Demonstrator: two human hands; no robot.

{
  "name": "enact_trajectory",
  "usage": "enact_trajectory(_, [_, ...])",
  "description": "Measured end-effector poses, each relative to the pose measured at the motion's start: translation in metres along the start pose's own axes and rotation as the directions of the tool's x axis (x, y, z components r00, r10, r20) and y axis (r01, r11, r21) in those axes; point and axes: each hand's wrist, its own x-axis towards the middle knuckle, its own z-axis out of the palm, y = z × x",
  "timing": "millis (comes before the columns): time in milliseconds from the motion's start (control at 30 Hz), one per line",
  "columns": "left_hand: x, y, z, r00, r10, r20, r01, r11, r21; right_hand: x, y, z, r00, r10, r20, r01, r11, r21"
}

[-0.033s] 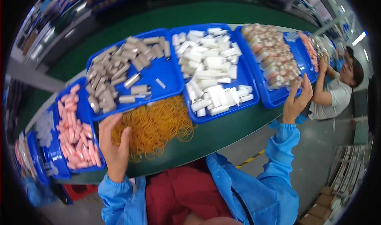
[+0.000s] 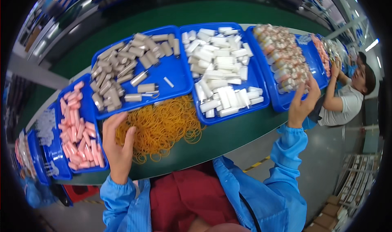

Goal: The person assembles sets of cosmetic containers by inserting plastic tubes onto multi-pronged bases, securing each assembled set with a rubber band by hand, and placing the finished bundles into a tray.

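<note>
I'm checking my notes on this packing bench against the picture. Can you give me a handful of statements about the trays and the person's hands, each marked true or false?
1. The left hand rests at the pile of orange rubber bands. True.
2. The right hand reaches into the tray of white pieces. False: it is at the tray of wrapped pinkish pieces.
3. The grey pieces lie in a blue tray. True.
4. The rubber bands sit in a tray. False: they lie loose on the green table.
</note>
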Motion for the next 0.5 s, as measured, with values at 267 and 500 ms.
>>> enact_trajectory(267, [0.002, -0.006, -0.017, 0.996, 0.038, -0.078, -0.038, 0.999, -0.001, 0.074, -0.155, 0.158, 0.820, -0.448, 0.356, 0.295, 0.864, 0.407])
enact_trajectory(500, [-0.038, -0.067, -0.085, 0.930, -0.058, -0.363, 0.132, 0.974, 0.184, 0.084, -0.192, 0.237, 0.439, -0.688, 0.578, 0.383, 0.726, 0.572])
